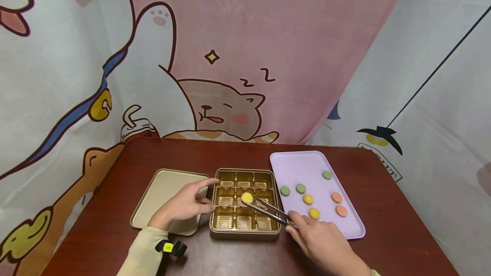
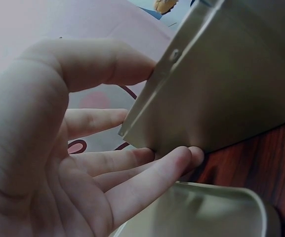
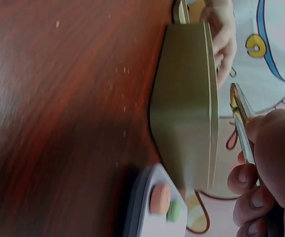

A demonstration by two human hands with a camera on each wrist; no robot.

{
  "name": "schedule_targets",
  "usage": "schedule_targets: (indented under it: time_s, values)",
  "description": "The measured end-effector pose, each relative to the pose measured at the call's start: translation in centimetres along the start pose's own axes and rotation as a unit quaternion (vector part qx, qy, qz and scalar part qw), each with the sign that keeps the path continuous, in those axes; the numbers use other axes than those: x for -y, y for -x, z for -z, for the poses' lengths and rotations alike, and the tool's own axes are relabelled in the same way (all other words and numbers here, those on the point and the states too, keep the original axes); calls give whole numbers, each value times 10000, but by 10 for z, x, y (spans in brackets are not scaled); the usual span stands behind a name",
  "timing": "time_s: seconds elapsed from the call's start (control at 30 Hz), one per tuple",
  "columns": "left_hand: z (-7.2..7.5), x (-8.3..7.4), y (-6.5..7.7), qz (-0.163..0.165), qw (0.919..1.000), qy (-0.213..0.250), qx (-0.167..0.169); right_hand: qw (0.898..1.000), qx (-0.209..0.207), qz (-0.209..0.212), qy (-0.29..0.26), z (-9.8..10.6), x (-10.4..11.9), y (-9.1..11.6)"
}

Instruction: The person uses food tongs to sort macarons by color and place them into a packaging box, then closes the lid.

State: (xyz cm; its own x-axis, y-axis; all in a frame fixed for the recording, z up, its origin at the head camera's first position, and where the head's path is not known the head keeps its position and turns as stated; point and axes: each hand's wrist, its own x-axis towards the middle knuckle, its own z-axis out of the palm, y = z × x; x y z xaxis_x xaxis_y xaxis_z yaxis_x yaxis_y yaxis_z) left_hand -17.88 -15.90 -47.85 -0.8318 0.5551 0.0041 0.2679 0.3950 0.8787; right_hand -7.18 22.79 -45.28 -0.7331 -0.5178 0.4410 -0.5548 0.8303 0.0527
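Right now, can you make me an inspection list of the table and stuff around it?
Surface: dark reddish-brown table.
Job's things: tongs hold a yellow disc above the gold nine-compartment box; lilac tray carries three green discs, two yellow discs and two orange discs; pale lid lies left of the box.
Clutter: nothing seen.
Hands: left hand touches the box's left edge; right hand grips the tongs.
Cables: nothing seen.
Surroundings: cartoon-printed cloth behind the table.

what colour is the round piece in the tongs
The round piece is yellow, seen best in the head view.
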Motion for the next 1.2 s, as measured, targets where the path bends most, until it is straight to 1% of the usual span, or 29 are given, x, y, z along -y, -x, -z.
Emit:
schedule_targets:
  time_s: [0.13,0.27,0.37,0.5,0.77,0.97,1.2]
  values:
    - [0,0,0,-52,10000,38,7,9993,-44,366,-79,-4,10,-5]
    - [0,0,0,-137,9998,116,23,9976,-170,670,-5,-7,18,-10]
    - [0,-1,0,-142,9998,134,16,9969,-163,775,-31,-8,23,-12]
    - [0,-1,0,-123,9998,140,14,9970,-54,761,-123,-9,26,-13]
    - [1,-1,0,-109,9998,169,13,9970,-33,778,-42,-10,26,-14]
    - [2,-1,0,-117,9998,179,14,9971,-84,756,78,-10,25,-13]
    - [2,-1,0,-102,9998,172,37,9974,-106,702,74,-9,24,-11]
